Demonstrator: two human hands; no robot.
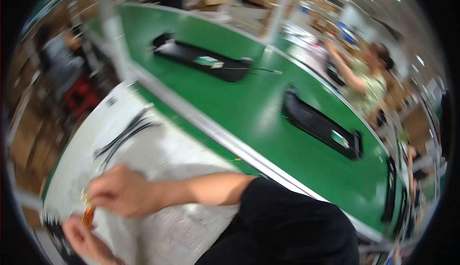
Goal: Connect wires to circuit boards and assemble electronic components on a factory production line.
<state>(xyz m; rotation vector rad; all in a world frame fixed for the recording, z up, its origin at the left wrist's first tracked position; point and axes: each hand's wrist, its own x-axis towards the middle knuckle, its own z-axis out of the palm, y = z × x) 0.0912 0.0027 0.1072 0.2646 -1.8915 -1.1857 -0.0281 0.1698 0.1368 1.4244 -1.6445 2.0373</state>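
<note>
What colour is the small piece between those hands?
The small piece looks mostly orange, in the head view.

I am finding no words, numbers or signs that I can read. A green-and-white patch [209,62] is lying on the farther black housing [184,56], and a second green-and-white patch [340,139] is lying on the nearer black housing [311,119]; both are showing too blurred for me to be making out any print.
</note>
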